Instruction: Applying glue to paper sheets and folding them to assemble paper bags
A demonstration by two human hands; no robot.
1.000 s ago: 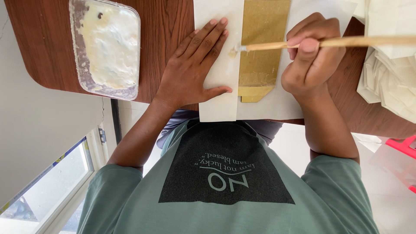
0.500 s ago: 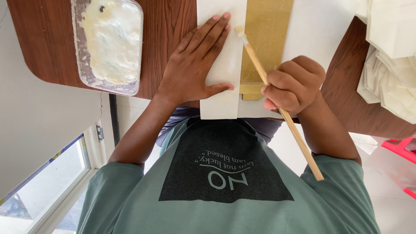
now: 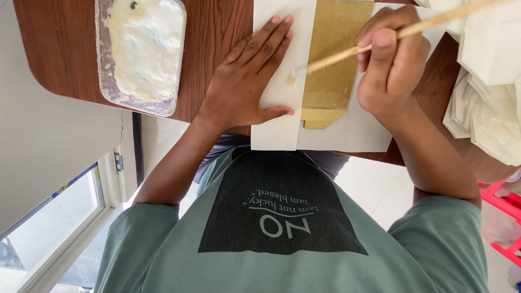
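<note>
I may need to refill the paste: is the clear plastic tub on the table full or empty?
Neither: the tub holds a shallow layer of white paste, smeared up its walls. Its exact depth cannot be told.

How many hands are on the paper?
2. The left hand lies flat on the white paper sheet; the right hand, over the sheet's other side, holds a thin wooden brush. No other hands show.

a dark wooden table (image 3: 217,32) carries a plastic tub (image 3: 140,51) (white paste inside), white paper sheets (image 3: 282,81) under a gold strip (image 3: 331,59), and a heap of folded papers (image 3: 488,92).
</note>
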